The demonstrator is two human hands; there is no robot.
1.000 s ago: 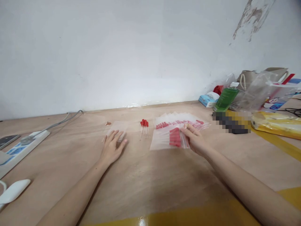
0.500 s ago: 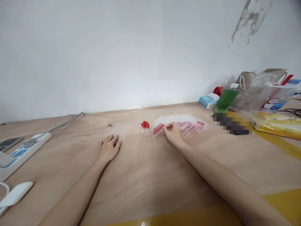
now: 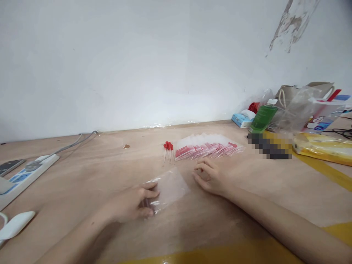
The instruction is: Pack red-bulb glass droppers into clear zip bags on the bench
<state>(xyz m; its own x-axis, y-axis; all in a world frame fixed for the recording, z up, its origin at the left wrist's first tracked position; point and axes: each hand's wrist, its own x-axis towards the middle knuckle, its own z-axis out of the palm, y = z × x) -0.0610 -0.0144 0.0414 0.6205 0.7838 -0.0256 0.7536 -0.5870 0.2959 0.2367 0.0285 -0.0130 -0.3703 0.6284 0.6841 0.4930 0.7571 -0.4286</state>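
A clear, flat plastic bag [image 3: 173, 189] is in my left hand [image 3: 134, 202], gripped at its left edge between thumb and fingers over the middle of the table. My right hand [image 3: 212, 178] is just right of the bag, fingers bent and thumb apart, with nothing visible in it. Beyond the hands lies a small bunch of thin items with red heads and pale, thin stems [image 3: 168, 147]. To their right, clear bags [image 3: 209, 146] with red and pink contents overlap in a fanned row.
At left are a white power strip [image 3: 41, 172] with a grey cable and a phone [image 3: 9, 167]. At right stand a green bottle [image 3: 262, 117], a blue tissue pack [image 3: 242, 120] and a yellow packet [image 3: 321, 146]. Yellow tape [image 3: 203, 255] runs along the near side.
My left hand has brought the clear bag from the left toward me and rightward. My right hand has left the row of filled bags and drawn back nearer.
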